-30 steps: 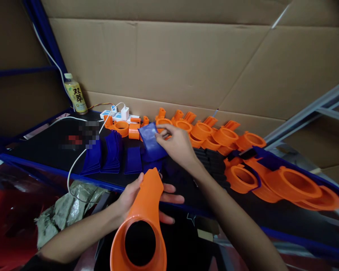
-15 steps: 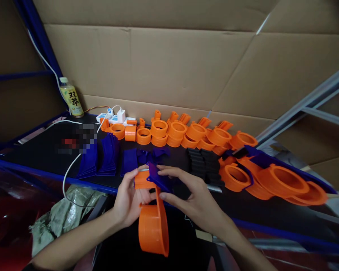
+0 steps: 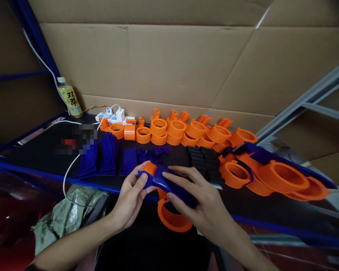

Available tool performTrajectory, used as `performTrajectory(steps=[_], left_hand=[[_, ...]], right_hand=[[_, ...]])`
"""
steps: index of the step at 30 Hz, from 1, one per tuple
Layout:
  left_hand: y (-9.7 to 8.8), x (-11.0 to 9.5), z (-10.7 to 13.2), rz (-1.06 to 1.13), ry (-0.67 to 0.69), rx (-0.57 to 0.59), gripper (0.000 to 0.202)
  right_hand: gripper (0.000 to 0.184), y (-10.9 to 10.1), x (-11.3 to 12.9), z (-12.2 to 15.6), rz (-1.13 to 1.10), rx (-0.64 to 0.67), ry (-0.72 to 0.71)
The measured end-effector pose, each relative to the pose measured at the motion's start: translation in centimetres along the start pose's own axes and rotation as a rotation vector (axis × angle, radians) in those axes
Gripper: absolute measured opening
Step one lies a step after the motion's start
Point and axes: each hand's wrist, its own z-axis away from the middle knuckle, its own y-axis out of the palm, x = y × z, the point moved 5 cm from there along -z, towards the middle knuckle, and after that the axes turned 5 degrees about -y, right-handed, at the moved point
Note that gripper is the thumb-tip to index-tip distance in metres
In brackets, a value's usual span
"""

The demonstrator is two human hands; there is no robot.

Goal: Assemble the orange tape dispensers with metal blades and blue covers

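Held in front of me above the table's front edge is an orange plastic tape dispenser (image 3: 175, 223), its ring hanging below my hands. A glossy dark blue plate (image 3: 169, 181) covers its upper part. My left hand (image 3: 130, 199) is closed round the narrow end, its thumb pressed on a small blue piece beside an orange block. My right hand (image 3: 206, 201) grips the blue plate from the right, with fingers along its top and thumb underneath. The joint between plate and orange body is partly hidden by my fingers.
Rows of orange dispenser bodies (image 3: 176, 130) stand at the back. Stacks of blue plates (image 3: 106, 156) lie left, black grips (image 3: 201, 162) right of centre. Larger assembled dispensers (image 3: 288, 177) lie at right. A white cable (image 3: 66, 169) hangs over the front edge; a drink bottle (image 3: 69, 98) stands back left.
The tape dispenser has been turned and tilted, so its ring has swung up and right, and the blue plate now faces up. My left thumb has moved onto the small blue piece.
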Motion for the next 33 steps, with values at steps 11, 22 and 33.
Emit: performTrajectory(steps=[11,22,33], left_hand=[[2.3,-0.7,-1.2,-0.104,0.054,0.035,0.044],[6.9,-1.2,-2.3,-0.498,0.167,0.277,0.071],[10.2,-2.8,-3.5,-0.526,0.229,0.408,0.076]], right_hand=[[0.038,-1.7,-2.1,0.3,-0.134,-0.041,0.103],[0.027,-4.1,-6.4,-0.4,-0.747,-0.097,0.511],[0.028,-4.6,-7.6,-1.4,-1.064,-0.006,0.549]])
